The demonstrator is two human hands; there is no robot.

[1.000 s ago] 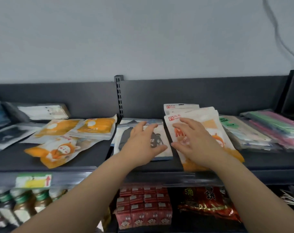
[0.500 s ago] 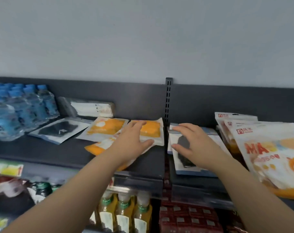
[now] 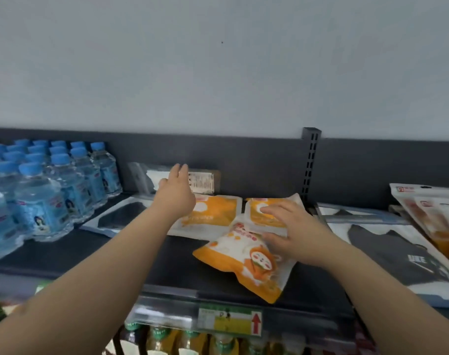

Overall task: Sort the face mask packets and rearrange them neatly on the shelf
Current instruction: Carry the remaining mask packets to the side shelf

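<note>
Three orange-and-white mask packets lie on the dark shelf [image 3: 95,257]: one at the back left [image 3: 213,213], one at the back right [image 3: 264,213], and a tilted one [image 3: 246,257] near the front edge. My right hand [image 3: 292,231] rests open across the back right and the tilted packet. My left hand [image 3: 176,193] reaches with spread fingers toward a clear white packet [image 3: 203,179] leaning on the back wall, holding nothing. A black mask packet [image 3: 121,217] lies at the left; a larger one [image 3: 403,254] lies at the right.
Shrink-wrapped water bottles with blue caps [image 3: 41,196] fill the shelf's left end. A slotted upright [image 3: 310,160] divides the shelf. More orange packets [image 3: 431,213] are stacked at the far right. Bottles [image 3: 164,339] stand on the shelf below, behind a price tag [image 3: 231,321].
The view has swung left. My left hand went from the orange packets up toward the clear packet at the back. My right hand moved from the black packet onto the orange ones.
</note>
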